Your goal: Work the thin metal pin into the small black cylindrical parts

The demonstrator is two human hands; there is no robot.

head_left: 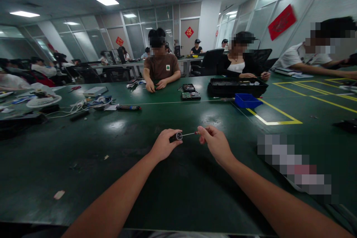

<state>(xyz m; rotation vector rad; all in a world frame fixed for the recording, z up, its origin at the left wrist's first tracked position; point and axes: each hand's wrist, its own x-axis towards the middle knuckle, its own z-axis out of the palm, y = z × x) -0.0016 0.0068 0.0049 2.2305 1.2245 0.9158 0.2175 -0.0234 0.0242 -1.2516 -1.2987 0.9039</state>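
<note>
My left hand (pixel 165 145) is closed around a small dark cylindrical part with a pale round rim (pixel 179 136), its end turned toward the right. Most of that part is covered by my fingers. In a pinch between thumb and fingers, my right hand (pixel 214 142) holds a thin screwdriver (pixel 188 134). Its metal shaft points left and its tip meets the part's round end; whether it goes inside I cannot tell. A bit of red shows at the handle, the rest being hidden in the hand. Both hands are just above the green tabletop (pixel 178 178).
Across the table, a co-worker in a brown shirt (pixel 161 65) sits near hard drives (pixel 191 96). A blue bin (pixel 247 100) stands before a black tray (pixel 237 90). A dark cylindrical tool (pixel 128 108), cables (pixel 75 108) and a white basket (pixel 44 100) lie left.
</note>
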